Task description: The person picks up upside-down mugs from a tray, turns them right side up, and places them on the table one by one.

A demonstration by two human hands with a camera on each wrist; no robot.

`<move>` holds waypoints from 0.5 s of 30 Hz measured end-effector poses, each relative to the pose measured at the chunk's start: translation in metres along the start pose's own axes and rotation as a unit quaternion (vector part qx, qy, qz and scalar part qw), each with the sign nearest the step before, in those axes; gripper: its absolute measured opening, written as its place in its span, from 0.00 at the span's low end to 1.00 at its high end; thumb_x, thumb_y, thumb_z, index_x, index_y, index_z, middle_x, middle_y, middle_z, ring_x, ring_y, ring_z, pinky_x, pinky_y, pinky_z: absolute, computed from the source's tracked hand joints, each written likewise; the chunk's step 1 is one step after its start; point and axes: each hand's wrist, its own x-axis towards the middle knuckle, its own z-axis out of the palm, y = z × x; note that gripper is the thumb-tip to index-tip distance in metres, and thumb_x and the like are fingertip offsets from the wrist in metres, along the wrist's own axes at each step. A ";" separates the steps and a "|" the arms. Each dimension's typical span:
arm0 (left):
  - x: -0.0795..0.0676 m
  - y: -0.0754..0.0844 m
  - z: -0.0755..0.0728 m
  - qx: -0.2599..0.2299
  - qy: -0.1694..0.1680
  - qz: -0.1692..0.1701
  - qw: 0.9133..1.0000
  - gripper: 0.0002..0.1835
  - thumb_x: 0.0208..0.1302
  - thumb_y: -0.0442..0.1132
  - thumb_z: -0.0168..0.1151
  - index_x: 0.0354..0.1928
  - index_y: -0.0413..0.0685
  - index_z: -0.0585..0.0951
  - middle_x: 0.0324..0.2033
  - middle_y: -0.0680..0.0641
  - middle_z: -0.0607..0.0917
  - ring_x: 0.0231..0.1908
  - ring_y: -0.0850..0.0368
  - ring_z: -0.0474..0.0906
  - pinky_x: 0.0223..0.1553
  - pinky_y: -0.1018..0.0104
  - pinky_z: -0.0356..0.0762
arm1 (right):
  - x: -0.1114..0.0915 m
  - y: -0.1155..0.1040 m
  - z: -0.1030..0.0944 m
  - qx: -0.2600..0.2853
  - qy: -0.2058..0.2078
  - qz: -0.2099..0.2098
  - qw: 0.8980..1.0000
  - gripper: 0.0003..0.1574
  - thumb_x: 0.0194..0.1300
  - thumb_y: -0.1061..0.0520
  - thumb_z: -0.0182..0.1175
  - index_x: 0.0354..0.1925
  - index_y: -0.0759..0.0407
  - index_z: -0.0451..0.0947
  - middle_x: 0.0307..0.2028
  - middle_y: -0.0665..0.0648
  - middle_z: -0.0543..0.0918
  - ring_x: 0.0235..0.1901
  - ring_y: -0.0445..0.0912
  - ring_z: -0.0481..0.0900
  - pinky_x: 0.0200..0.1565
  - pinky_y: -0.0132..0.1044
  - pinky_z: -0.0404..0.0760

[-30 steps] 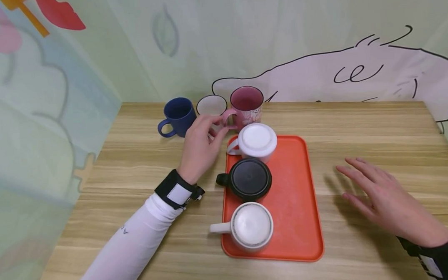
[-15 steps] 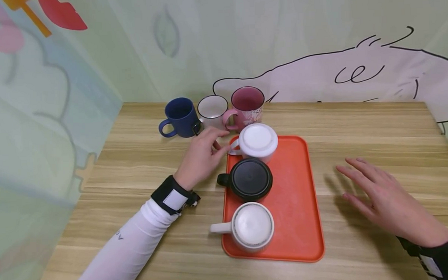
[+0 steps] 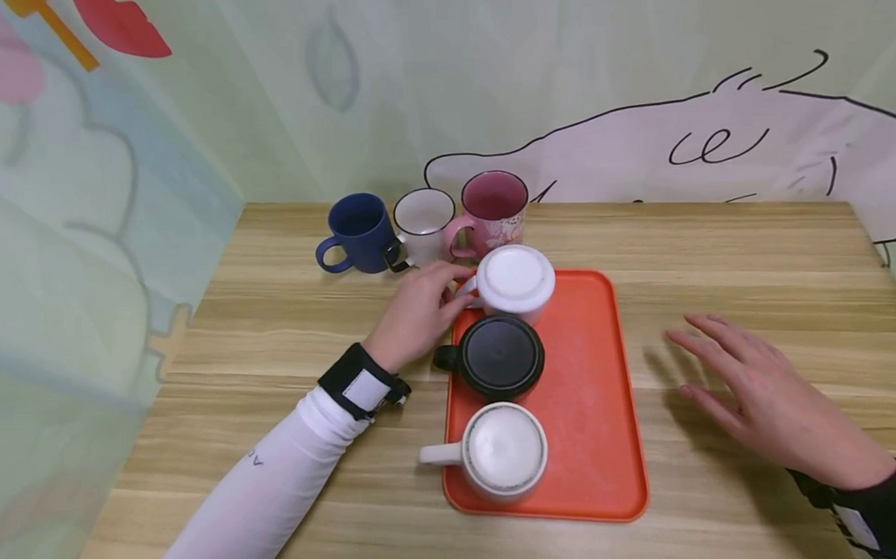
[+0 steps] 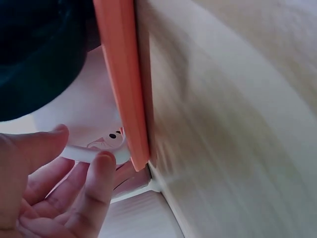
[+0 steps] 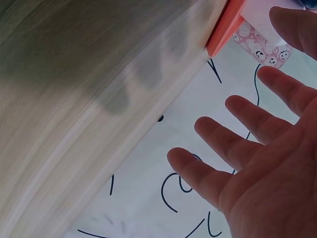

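Observation:
My left hand (image 3: 418, 314) is at the handle of an upside-down white mug (image 3: 515, 278) at the far end of an orange tray (image 3: 589, 407). In the left wrist view, thumb and fingers pinch that white handle (image 4: 84, 153). Nearer on the tray, a black mug (image 3: 501, 356) and a white mug with a ringed base (image 3: 504, 450) also stand upside down, handles to the left. My right hand (image 3: 768, 391) hovers to the right of the tray, fingers spread and holding nothing, as the right wrist view shows too.
Behind the tray, a blue mug (image 3: 359, 233), a white mug with a dark rim (image 3: 424, 218) and a pink mug (image 3: 496, 211) stand upright, close together. The wooden table (image 3: 270, 337) meets a patterned wall sheet (image 3: 597, 73) at the back.
My left hand has come down from beside the upright white and pink mugs to the handle of the upturned white mug. The mugs and my right hand have stayed put.

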 end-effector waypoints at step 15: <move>0.006 -0.003 0.007 0.003 -0.003 0.002 1.000 0.13 0.69 0.41 0.64 0.52 0.45 0.84 0.47 0.48 0.84 0.46 0.57 0.79 0.52 0.63 0.76 | 0.004 -0.002 0.001 0.003 -0.001 -0.010 1.000 0.48 0.53 0.52 0.74 0.71 0.52 0.68 0.68 0.63 0.67 0.64 0.62 0.66 0.53 0.67 0.69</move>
